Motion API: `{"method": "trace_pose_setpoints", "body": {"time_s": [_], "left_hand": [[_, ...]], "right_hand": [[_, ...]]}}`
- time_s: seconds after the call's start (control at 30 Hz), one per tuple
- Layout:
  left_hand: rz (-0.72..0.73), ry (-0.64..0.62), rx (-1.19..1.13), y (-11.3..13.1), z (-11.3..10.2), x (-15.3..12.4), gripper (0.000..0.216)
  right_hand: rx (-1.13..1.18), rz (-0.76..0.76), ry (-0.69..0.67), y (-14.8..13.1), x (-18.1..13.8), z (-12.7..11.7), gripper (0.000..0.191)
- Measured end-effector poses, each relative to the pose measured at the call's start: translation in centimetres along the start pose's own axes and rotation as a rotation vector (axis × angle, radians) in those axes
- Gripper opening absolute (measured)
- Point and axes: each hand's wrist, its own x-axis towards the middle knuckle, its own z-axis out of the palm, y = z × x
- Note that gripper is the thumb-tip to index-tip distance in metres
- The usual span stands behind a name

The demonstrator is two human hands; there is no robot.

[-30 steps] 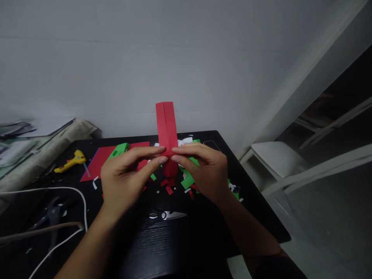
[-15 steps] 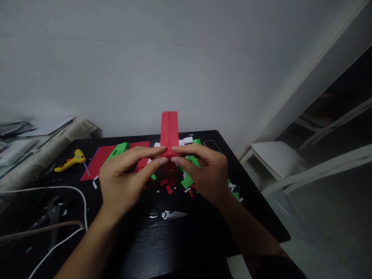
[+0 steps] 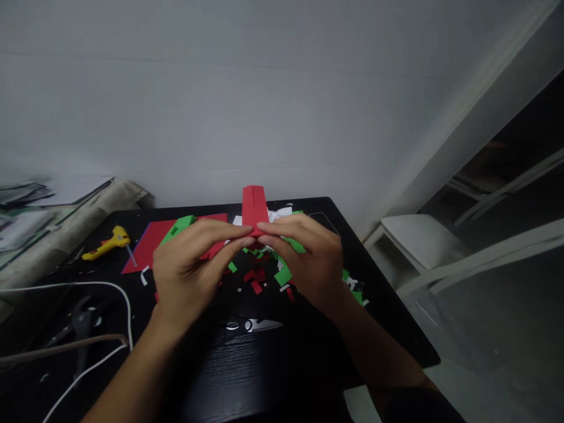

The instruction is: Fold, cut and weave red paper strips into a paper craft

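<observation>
A folded red paper strip [image 3: 254, 205] with a lengthwise seam stands up between my hands, above the black table. My left hand [image 3: 189, 264] pinches its lower left edge between thumb and fingers. On the other side my right hand [image 3: 311, 258] pinches the lower right edge the same way. The thumb tips almost meet at the near end of the strip. Behind and below my hands lie red paper scraps [image 3: 255, 281] and green paper pieces [image 3: 283, 276]. Scissors [image 3: 255, 325] with silver blades rest on the table nearer to me.
To the left are a yellow glue gun [image 3: 110, 242], a red sheet [image 3: 147, 244] and green folded paper [image 3: 178, 227]. A white cable [image 3: 110, 285] curves over the table's left side, near dark pliers-like tool [image 3: 82, 326]. A white chair [image 3: 420, 241] stands at the right.
The red strip's far end has tipped lower and looks shorter, its top now slightly bent open at the seam. Both hands keep their pinch and have barely moved.
</observation>
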Motion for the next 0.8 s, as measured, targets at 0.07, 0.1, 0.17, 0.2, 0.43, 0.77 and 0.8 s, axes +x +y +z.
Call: {"method": "trace_pose_setpoints", "body": {"time_s": [0.07, 0.1, 0.17, 0.2, 0.43, 0.77, 0.8], "left_hand": [[0.016, 0.002, 0.006, 0.0, 0.0, 0.1, 0.027], [0.021, 0.004, 0.011, -0.1, 0.0, 0.1, 0.027], [0.025, 0.013, 0.016, -0.1, -0.1, 0.2, 0.027], [0.024, 0.017, 0.014, -0.1, -0.1, 0.2, 0.026], [-0.105, 0.06, -0.074, 0.5, -0.1, 0.3, 0.021], [-0.632, 0.144, -0.665, -0.1, -0.2, 0.8, 0.008], [-0.644, 0.141, -0.662, -0.1, -0.2, 0.8, 0.009]], "right_hand": [[-0.012, -0.009, 0.003, 0.1, 0.0, 0.0, 0.017], [-0.017, -0.011, 0.001, 0.2, -0.1, 0.1, 0.017], [-0.03, -0.014, 0.002, 0.3, -0.1, 0.1, 0.016], [-0.039, -0.012, 0.003, 0.3, -0.2, 0.1, 0.017], [-0.072, 0.042, 0.019, 0.2, 0.1, 0.1, 0.019], [0.413, 0.522, -0.07, 1.9, 0.6, -0.4, 0.021], [0.442, 0.546, -0.053, 1.8, 0.6, -0.4, 0.02]]}}
